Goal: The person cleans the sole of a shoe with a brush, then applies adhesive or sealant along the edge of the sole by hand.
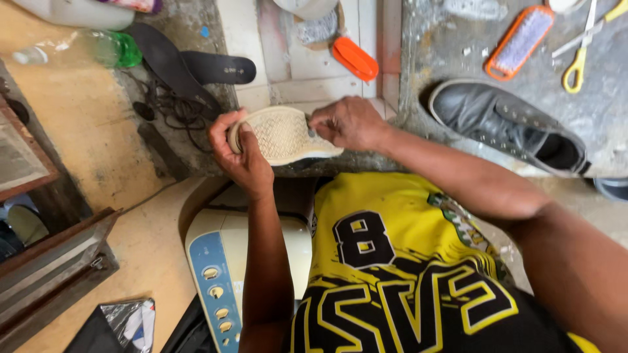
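Head view, looking down past a yellow-and-black jersey [399,261]. Both hands hold a cream shoe [282,134] turned sole-up over the front edge of the concrete bench [451,49], its patterned sole facing the camera. The left hand [243,153] wraps the heel end, the grip pressed together on the shoe with the thumb across the sole's rim. The right hand [348,122] meets the toe end, fingers curled and pinching the shoe at its edge; what lies under the fingertips cannot be told. On the bench to the right lies a dark grey leather shoe [507,124], opening toward the right. Behind it rest an orange scrubbing brush [520,40] and yellow-handled scissors [582,55]. A second orange brush [355,59] lies on the pale tiled strip behind the cream shoe. To the left, two black insoles [196,65] overlap beside a tangle of dark laces [173,104], near a clear bottle with a green end [91,49]. Below the hands stands a cream-and-blue washing machine [226,261] with round dials.
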